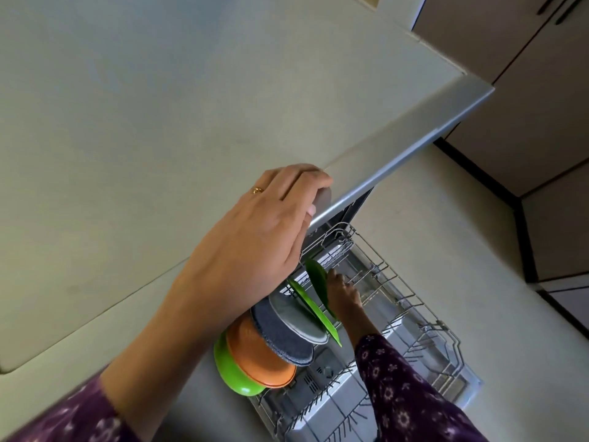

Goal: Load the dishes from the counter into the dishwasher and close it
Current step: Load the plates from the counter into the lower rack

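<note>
My right hand (343, 290) grips the green plate (317, 280), upright against my palm; my left hand (255, 231) curls over the counter edge (398, 161).

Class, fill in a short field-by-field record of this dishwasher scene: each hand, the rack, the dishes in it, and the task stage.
left hand: fingers curled over the counter edge
right hand: down in the rack, against the rearmost green plate; grip unclear
rack: wire, pulled out
dishes in rack: one row on edge, namely green bowl, orange plate, dark grey plate, light grey plate, second green plate, rearmost green plate
stage: loading; dishwasher not yet closed
</note>
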Demonstrator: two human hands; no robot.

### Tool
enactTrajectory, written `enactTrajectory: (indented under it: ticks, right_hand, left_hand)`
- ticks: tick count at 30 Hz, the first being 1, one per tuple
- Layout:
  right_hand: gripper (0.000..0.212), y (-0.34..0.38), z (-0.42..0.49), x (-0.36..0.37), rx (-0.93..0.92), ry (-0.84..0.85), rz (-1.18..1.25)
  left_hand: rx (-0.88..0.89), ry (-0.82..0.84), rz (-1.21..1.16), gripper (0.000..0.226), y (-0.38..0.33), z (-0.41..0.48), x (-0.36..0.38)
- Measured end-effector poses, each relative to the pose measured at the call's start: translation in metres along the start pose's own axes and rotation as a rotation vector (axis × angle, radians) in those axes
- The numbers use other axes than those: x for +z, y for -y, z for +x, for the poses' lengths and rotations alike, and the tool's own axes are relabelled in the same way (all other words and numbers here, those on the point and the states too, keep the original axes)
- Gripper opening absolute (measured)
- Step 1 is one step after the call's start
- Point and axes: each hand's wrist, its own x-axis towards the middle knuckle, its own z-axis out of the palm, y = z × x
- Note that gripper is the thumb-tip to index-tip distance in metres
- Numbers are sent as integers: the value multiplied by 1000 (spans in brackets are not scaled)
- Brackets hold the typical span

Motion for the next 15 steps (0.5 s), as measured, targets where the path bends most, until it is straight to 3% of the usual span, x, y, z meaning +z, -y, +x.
enactTrajectory:
  ticks: [10,15]
  right_hand:
    - [45,23,22,23,-8,12,-22]
    - [44,31,14,24,96,62,216]
  left_hand:
    - [4,-1,6,33,-1,1,1]
    - [5,-11,12,33,-2,0,2]
